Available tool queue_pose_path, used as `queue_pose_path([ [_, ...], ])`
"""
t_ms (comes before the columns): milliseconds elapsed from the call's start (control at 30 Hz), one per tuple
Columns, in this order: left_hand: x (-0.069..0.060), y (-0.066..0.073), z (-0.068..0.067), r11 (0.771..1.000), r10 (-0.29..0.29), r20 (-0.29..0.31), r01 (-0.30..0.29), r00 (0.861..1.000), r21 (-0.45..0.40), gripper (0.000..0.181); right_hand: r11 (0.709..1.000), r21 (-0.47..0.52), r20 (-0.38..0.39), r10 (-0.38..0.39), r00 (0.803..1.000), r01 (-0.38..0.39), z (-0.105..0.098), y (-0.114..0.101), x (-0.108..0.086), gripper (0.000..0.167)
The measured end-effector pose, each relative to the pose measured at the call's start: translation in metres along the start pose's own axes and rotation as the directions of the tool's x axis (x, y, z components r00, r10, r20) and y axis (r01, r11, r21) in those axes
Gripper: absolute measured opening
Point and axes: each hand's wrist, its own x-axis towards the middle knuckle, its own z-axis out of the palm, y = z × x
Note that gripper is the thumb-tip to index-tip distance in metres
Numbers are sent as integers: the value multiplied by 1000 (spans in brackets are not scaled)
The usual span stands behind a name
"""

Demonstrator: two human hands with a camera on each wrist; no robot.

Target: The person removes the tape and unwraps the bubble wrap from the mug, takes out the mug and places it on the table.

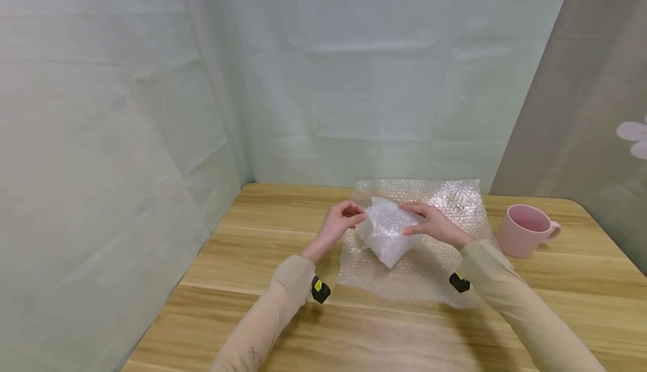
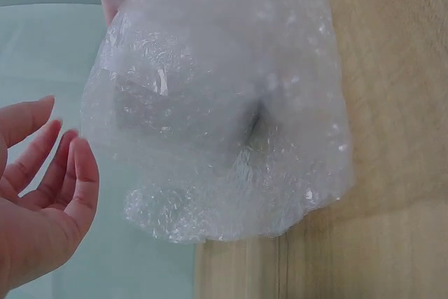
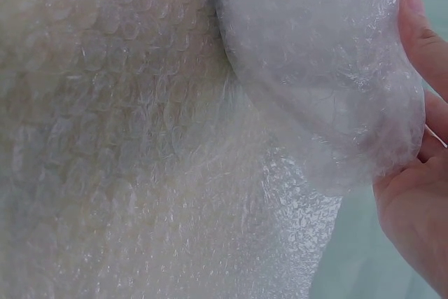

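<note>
A bundle of bubble wrap [image 1: 389,228], with something pale inside, is held above a flat sheet of bubble wrap [image 1: 429,282]. My right hand [image 1: 432,223] grips its right side, thumb in front and fingers behind; the right wrist view shows that hand [image 3: 416,194] at the edge of the wrap [image 3: 329,117]. At the bundle's left side is my left hand [image 1: 343,220], its fingers bent. In the left wrist view this hand [image 2: 45,208] has relaxed, curved fingers beside the wrap [image 2: 210,117], with a gap between them. What the wrap encloses is blurred by the layers.
A pink mug [image 1: 520,237] stands upright to the right of the sheet, its handle pointing right. The wooden table [image 1: 227,299] reaches back to a pale green cloth [image 1: 379,80], with more cloth along the left side.
</note>
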Motion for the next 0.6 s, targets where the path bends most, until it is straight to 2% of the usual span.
queue_pose_path([
  [200,15,-21,6,990,29,-79,-18,996,141,33,1000,-5,5,19,1000,-19,-1,1,0,67],
  [333,18,-25,11,988,9,-81,4,997,151,33,1000,-3,8,19,1000,-19,-1,3,1,67],
  [433,18,-24,14,988,15,-68,-4,998,152,32,1000,5,7,19,1000,-19,-1,3,1,67],
  [600,8,-4,15,992,72,-32,-68,997,102,28,1000,6,4,21,1000,-21,0,3,1,67],
])
